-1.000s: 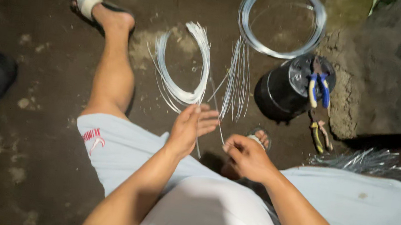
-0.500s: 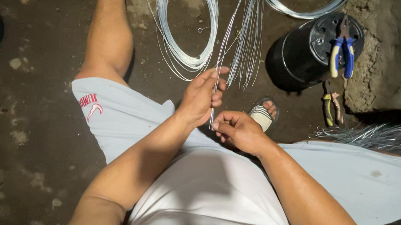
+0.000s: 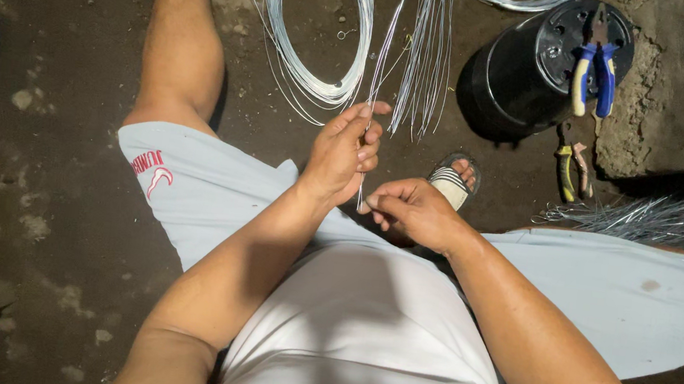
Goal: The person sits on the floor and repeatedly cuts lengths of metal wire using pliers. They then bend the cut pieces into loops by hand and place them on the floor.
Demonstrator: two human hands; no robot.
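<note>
I sit on a dark dirt floor with a thin straight length of silver wire (image 3: 367, 148) held upright between both hands. My left hand (image 3: 342, 153) pinches it higher up with thumb and fingers. My right hand (image 3: 408, 211) grips its lower end just below, the two hands almost touching. A bundle of straight cut wires (image 3: 427, 47) lies on the floor right beyond my hands. A loose coil of silver wire (image 3: 323, 53) lies to its left.
A black upturned bucket (image 3: 527, 76) stands at upper right with blue-handled pliers (image 3: 593, 70) on it. Yellow-handled pliers (image 3: 572, 171) lie on the floor below. A pile of short cut wires (image 3: 639, 219) rests by my right thigh. My sandalled foot (image 3: 451, 179) is beside my right hand.
The view has tilted down and closer. My hands came together on one wire and lifted it slightly towards me; my left hand now pinches it higher.
</note>
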